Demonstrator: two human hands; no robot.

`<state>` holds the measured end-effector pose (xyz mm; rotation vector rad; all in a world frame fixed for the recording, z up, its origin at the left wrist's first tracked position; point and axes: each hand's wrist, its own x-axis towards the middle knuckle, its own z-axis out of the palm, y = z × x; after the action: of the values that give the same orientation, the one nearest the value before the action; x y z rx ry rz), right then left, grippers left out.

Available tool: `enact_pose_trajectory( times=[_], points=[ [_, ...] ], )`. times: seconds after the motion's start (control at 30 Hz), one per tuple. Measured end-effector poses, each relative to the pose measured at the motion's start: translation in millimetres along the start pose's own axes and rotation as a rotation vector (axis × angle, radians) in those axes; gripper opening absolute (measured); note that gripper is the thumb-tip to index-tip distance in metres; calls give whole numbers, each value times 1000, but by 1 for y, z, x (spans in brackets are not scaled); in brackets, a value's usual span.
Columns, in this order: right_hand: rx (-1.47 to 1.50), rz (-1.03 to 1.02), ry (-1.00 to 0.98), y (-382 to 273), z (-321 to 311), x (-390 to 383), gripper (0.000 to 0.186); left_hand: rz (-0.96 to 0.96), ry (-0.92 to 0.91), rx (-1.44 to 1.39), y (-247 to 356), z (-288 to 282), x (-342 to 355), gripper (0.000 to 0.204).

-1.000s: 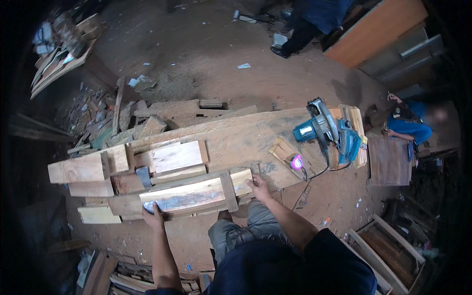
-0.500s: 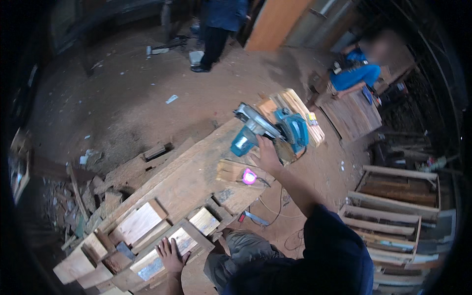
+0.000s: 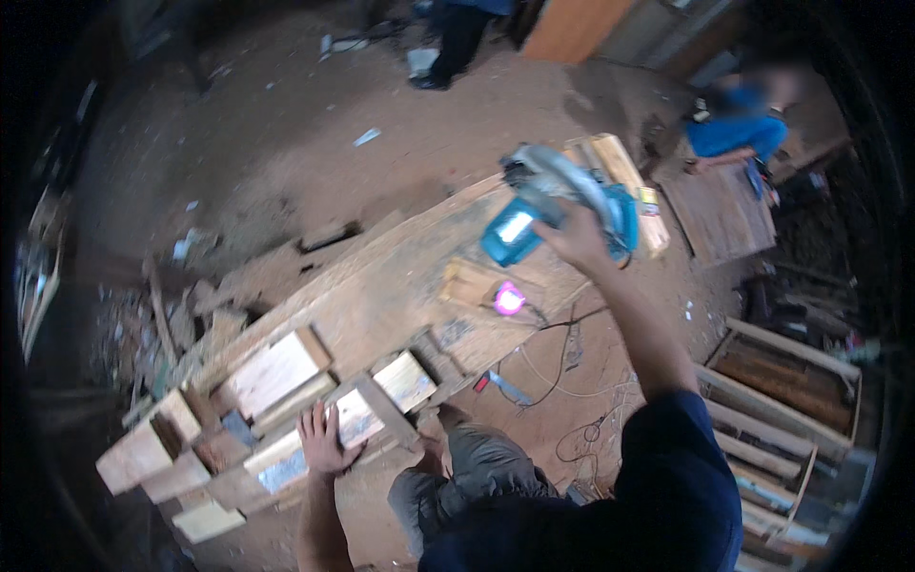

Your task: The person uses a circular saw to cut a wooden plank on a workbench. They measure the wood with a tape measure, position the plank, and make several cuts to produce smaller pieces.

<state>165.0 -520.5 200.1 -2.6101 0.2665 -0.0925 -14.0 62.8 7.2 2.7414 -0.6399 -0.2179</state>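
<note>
My right hand is closed on a teal circular saw with a grey metal blade guard, over the far end of the wooden workbench. Motion blurs the saw, and my hand hides its grip. At the near left, my left hand lies flat with fingers spread on a pale board in a row of wood pieces. A darker strip of wood crosses beside it. Between my hands, a bright pink round object sits on a small wood block.
Boards are stacked beyond the saw. A red-and-grey tool and cables lie on the floor near my legs. Wooden frames stand at the right. One person sits at far right; another stands at the back.
My right hand has moved from reaching at the saw's side to gripping it, and the saw has turned and shifted. My left hand stays on the boards. The whole view has swung slightly.
</note>
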Motion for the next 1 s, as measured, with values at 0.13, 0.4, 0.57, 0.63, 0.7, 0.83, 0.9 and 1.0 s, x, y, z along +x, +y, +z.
enact_pose_trajectory(
  times=[0.13, 0.4, 0.57, 0.63, 0.7, 0.83, 0.9, 1.0],
  points=[
    [316, 127, 22, -50, -47, -85, 48, -20, -48, 23, 6, -4, 6, 95],
    [713, 530, -38, -106, -26, -242, 40, -31, -50, 24, 10, 2, -5, 101],
    [794, 552, -111, -99, 34, -302, 43, 16, -37, 59, 8, 8, -2, 104],
    [766, 529, -134, -95, 58, -315, 45, 38, -18, 59, 3, 12, -7, 106],
    [785, 505, -139, -94, 71, -325, 44, 30, -20, 69, 5, 11, -7, 105],
    [779, 596, -232, -100, 73, -336, 44, 19, -22, 51, 4, 9, -9, 104],
    [804, 622, -200, -106, 68, -340, 45, -22, -60, 30, 7, 5, -9, 105],
    [803, 556, -103, -106, 72, -354, 47, -26, -22, 129, 10, 1, -17, 107]
  ],
)
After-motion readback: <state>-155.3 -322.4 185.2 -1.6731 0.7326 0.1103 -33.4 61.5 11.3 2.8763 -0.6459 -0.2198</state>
